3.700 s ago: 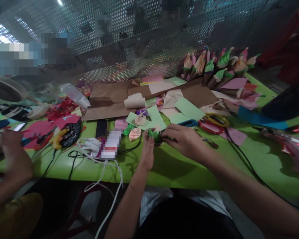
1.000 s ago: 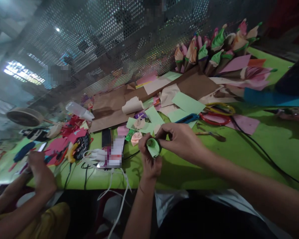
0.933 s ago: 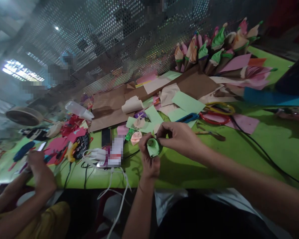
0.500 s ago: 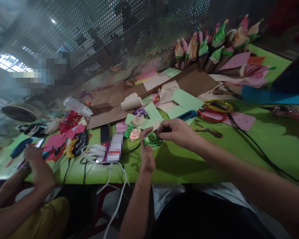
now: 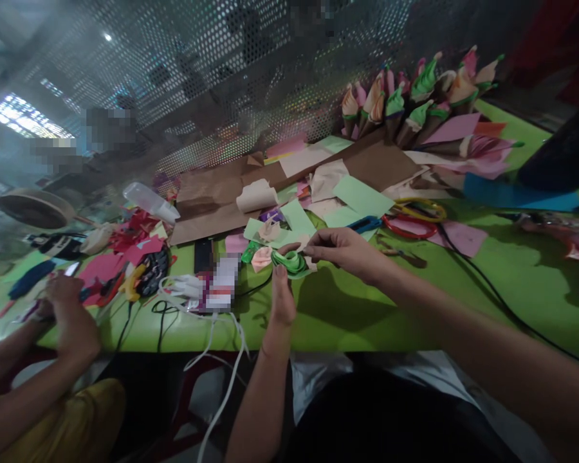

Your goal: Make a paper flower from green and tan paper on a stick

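Observation:
A green coiled paper rose rests in my left hand, with the thumb against its near side and the fingers behind it. My right hand comes in from the right, its thumb and forefinger pinched together at the rose's right edge. What lies exactly between those fingertips is too small to make out. Just left of the rose lies a pale pink paper rose. Light green paper sheets and scissors with a red handle lie beyond my hands.
Paper flowers in brown cones stand at the back right. A roll of cream paper lies on brown paper. White cables hang over the table's front edge. At the left, another person's hands are over the table, near a glue gun.
The green paper rose has tilted and its coils show more from the side. My left fingers have shifted behind it, and my right hand has stayed by its right edge.

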Tool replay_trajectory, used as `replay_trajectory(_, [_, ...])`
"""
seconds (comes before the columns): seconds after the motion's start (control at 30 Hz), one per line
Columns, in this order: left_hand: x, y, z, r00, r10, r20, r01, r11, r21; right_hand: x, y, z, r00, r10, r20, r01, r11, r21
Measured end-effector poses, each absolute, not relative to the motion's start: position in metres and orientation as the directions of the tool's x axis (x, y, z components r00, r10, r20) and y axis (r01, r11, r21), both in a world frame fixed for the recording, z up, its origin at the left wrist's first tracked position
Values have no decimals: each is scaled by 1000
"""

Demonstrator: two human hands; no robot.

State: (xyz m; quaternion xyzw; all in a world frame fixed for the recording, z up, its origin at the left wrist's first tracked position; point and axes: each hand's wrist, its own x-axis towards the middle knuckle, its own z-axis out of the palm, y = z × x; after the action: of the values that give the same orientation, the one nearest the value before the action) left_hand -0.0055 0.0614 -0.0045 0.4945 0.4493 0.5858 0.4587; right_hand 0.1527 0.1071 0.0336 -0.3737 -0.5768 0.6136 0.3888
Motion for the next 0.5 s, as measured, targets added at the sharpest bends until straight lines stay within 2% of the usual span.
replay_trajectory(0.27, [-1, 61, 3, -142, 983, 112, -273, -147, 951, 151, 104, 25, -378, 914, 145, -59, 133, -989])
replay_trajectory(0.37, [0, 62, 3, -156, 982, 104, -299, -147, 943, 153, 100, 29, -357, 897, 262, 29, 290, -956])
replay_trajectory(0.5, [0, 62, 0, -159, 982, 105, -329, -153, 932, 156, 94, 34, -388, 812, 436, 123, 514, -849])
